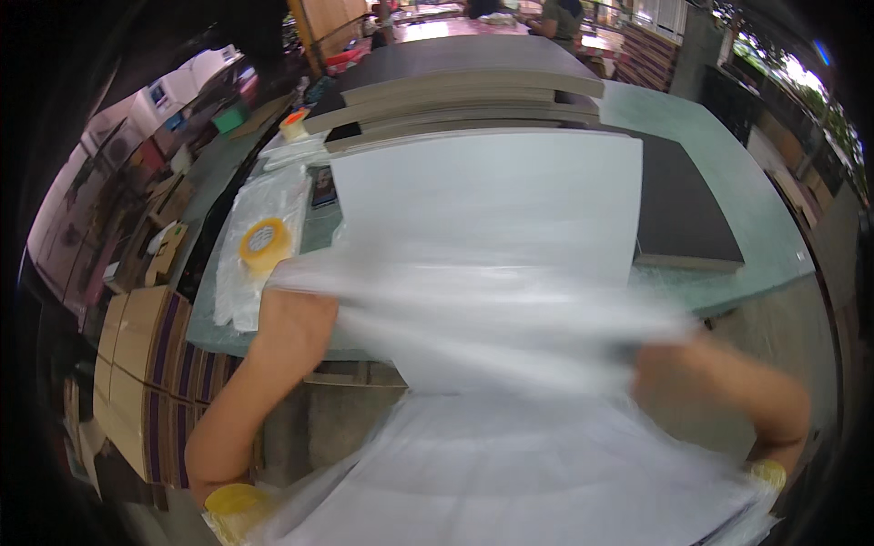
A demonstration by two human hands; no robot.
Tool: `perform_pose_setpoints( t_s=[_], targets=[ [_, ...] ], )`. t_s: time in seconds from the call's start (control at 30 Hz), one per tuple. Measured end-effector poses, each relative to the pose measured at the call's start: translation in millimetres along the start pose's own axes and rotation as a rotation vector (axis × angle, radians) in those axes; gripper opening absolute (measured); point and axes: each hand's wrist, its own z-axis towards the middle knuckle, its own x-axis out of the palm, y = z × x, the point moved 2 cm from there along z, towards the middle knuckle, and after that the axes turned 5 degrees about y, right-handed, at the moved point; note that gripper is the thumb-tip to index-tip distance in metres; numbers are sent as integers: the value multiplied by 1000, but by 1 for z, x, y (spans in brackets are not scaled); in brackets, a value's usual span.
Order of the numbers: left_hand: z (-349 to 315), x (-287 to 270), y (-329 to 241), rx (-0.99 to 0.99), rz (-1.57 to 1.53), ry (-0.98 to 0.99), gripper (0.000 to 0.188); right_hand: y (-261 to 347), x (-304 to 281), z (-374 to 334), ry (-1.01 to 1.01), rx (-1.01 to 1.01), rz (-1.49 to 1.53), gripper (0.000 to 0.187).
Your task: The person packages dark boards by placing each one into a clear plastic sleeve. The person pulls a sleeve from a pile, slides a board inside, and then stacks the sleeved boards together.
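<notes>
A clear plastic bag (pixel 510 314) stretches across in front of me, blurred by motion. My left hand (pixel 299 318) is closed in a fist on its left end. At its right end is my right hand (pixel 674 369), smeared by motion; the plastic runs taut into it, though its fingers hardly show. Behind and below the plastic lies a large white board or sheet (pixel 496 187), its far edge against stacked dark boards (pixel 473 68). White or translucent material (pixel 510 482) spreads close to my body, between my forearms.
On the green table (pixel 756 218), a yellow tape roll (pixel 265 242) rests on clear plastic bags (pixel 238 296). Another tape roll (pixel 294 125) and a phone-like object (pixel 323 186) are farther back. Dark boards (pixel 683 205) lie right; cartons (pixel 141 382) stand lower left. A person (pixel 560 20) is behind.
</notes>
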Motion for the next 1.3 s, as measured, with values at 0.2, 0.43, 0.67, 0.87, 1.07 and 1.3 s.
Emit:
perform_pose_setpoints(
  t_s=[0.2,0.43,0.67,0.87,1.07,1.3],
  targets=[
    [-62,33,-20,253,-869,574,16,-44,-29,12,-41,216,716,28],
    [2,47,87,-765,-516,-508,10,-21,46,78,-191,374,665,40],
    [51,19,66,-222,-788,-512,71,-78,87,93,-341,217,541,67],
    [59,6,63,-331,-809,-525,74,-81,80,100,-416,266,445,61],
    [39,12,70,-275,-639,-561,54,-88,62,91,-290,307,610,46],
    [-9,51,78,29,-1985,-414,36,-93,60,17,-164,-52,2049,34]
  ],
)
